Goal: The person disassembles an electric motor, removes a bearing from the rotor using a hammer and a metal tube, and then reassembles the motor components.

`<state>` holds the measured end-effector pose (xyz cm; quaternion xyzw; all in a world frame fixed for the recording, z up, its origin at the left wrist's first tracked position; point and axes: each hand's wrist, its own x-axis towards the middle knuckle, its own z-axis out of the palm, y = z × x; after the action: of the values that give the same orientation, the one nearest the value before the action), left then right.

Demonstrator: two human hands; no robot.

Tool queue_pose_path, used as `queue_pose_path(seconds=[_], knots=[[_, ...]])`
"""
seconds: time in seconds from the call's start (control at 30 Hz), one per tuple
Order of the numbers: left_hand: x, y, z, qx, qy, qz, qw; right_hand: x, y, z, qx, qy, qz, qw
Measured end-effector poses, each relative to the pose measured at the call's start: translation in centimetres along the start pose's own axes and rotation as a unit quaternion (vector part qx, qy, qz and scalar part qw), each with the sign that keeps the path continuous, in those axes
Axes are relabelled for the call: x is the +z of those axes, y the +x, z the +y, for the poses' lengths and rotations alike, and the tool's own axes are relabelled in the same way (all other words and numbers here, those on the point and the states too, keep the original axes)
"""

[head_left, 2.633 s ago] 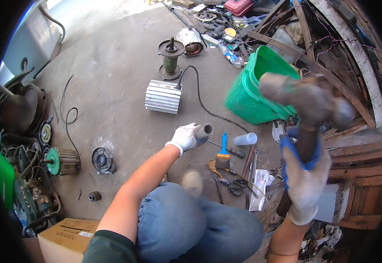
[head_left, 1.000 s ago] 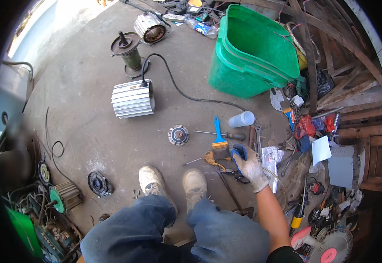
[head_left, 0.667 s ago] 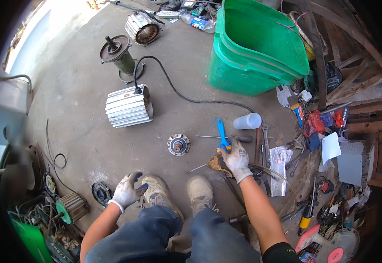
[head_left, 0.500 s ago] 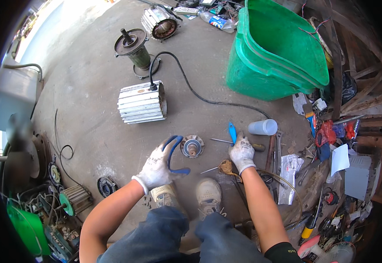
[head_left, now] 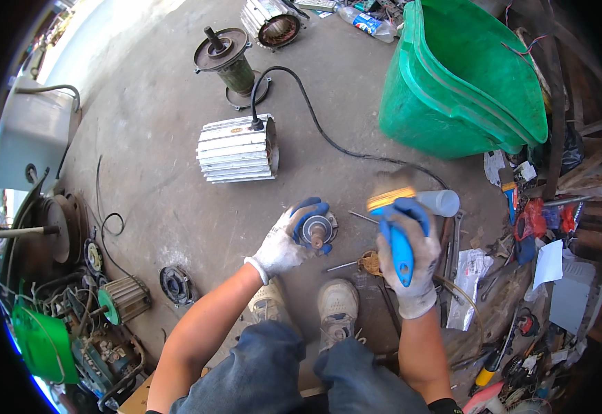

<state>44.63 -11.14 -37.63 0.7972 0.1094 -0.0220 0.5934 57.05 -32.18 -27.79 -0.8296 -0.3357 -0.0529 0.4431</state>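
Note:
My left hand (head_left: 281,241), in a white glove with blue fingers, is wrapped round a motor rotor (head_left: 317,232) that stands upright on the floor with its bearing and shaft end facing up. To the right of it, my gloved right hand (head_left: 419,261) grips a paintbrush (head_left: 401,257) with a blue handle and yellow bristles. The brush is raised above the floor, its bristles pointing away from me and apart from the rotor. Beyond the brush lies a translucent plastic cup (head_left: 440,202) on its side. A thin screwdriver (head_left: 363,217) lies between my hands, partly hidden.
A finned motor housing (head_left: 237,148) with a black cable lies ahead. Beyond it stand another rotor (head_left: 237,74) on a flange and a second housing (head_left: 273,24). A green bin (head_left: 446,103) stands far right. Tools, including a wrench (head_left: 455,231), crowd the right; an end cover (head_left: 175,285) lies left.
My right hand has picked the paintbrush up off the floor and turned it bristles-forward. My left hand has moved right and closed on the rotor. The whole view has shifted slightly.

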Motion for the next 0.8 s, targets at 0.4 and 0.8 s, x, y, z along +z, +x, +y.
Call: queue_pose_path(seconds=[0.4, 0.8], knots=[[-0.4, -0.1, 0.6, -0.022, 0.020, 0.006, 1.000, -0.7, -1.5, -1.1, 0.069, 0.156, -0.038, 0.985], [1.5, -0.1, -1.4, -0.038, -0.071, 0.014, 0.997, -11.8, -12.5, 5.8, 0.528, 0.201, 0.032, 0.824]])
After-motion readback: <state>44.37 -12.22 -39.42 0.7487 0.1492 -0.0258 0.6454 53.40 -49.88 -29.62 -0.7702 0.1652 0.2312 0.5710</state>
